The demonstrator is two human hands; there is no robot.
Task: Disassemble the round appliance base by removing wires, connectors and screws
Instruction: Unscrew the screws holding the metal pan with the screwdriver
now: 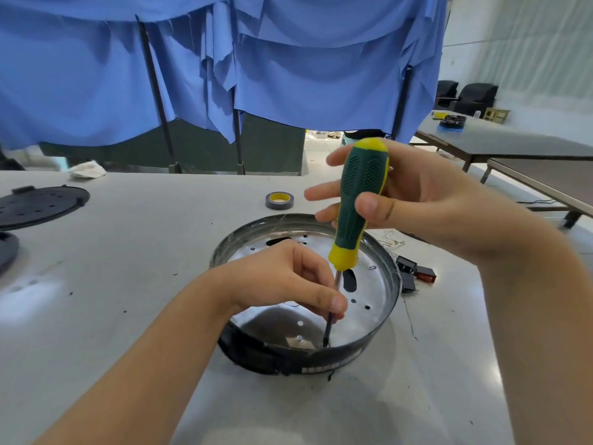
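Below the left hand (290,281) pinch: screwdriver (359,200) tip at base (382,335) near wall.
Right hand (414,200) wraps handle loosely; judged risk: tilted shaft cams out, slips across perforated plate.

Both hands and the screwdriver (359,200) crowd the round base (390,284); table (144,252) left lies open.

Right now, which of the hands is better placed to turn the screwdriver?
The right hand: it already grips the screwdriver handle. The left hand pinches the shaft low inside the round base, only steadying it.
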